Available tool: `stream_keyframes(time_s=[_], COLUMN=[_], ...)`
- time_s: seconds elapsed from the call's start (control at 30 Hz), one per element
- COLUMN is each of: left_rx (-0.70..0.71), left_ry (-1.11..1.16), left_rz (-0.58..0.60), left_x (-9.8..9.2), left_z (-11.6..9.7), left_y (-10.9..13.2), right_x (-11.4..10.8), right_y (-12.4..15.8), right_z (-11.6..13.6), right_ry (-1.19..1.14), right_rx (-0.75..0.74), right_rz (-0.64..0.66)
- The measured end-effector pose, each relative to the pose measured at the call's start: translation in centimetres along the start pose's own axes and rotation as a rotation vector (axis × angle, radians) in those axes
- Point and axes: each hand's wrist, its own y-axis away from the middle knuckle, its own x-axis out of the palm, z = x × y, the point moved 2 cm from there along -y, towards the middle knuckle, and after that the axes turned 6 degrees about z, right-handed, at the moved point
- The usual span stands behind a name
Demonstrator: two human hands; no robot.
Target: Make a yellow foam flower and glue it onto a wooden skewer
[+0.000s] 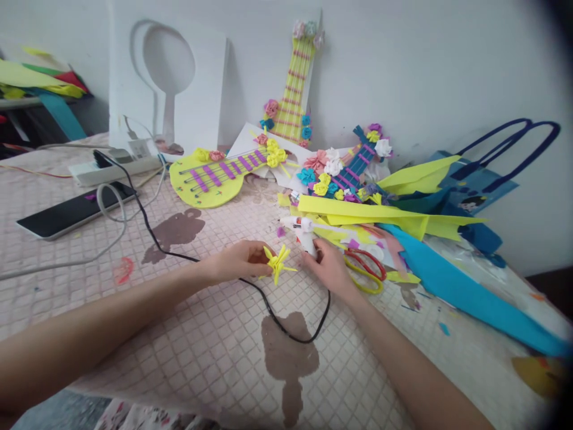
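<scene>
My left hand point(250, 260) pinches a small yellow paper flower point(278, 264) with pointed petals, held above the patterned tablecloth. To its right, my right hand point(329, 266) is closed round the handle of a white glue gun point(305, 232). The gun's nozzle points left, a little above and behind the flower, not touching it. A glue stick juts out of its back end. From the gun a black cord point(286, 332) loops across the cloth under my left arm. Scissors with red and yellow handles point(369, 270) lie just right of my right hand.
A yellow guitar-shaped craft point(210, 182) lies behind my left hand, with other flower-trimmed ones near the wall. Yellow crepe paper point(367, 212) and blue crepe paper point(465, 292) spread to the right before a blue bag point(474, 191). A phone-like black slab point(78, 209) and power strip point(107, 170) are left.
</scene>
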Motion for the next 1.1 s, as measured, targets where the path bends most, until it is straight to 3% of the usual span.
stream_keyframes(time_s=[0.3,0.47,0.6,0.87,1.1], left_rx=[0.021,0.013,0.020,0.019,0.034], left_ry=[0.005,-0.012,0.003,0.025,-0.014], left_rz=[0.001,0.003,0.019,0.042,0.063], left_x=[0.1,0.1,0.4,0.4,0.5], left_z=[-0.3,-0.4,-0.6,-0.7,-0.5], left_y=[0.3,0.4,0.6,0.8,0.7], right_x=[1.5,3.4,3.2,0.5,-0.7], right_y=[-4.9,-6.8,-6.5,-5.3,-0.4], right_z=[1.7,2.1,1.8,0.7,0.9], right_ry=[-0.169,-0.159,-0.193,-0.290,-0.422], right_rx=[-0.104,-0.144,-0.151,-0.097,-0.081], right_rz=[-0.125,-0.089,-0.085,-0.177,-0.050])
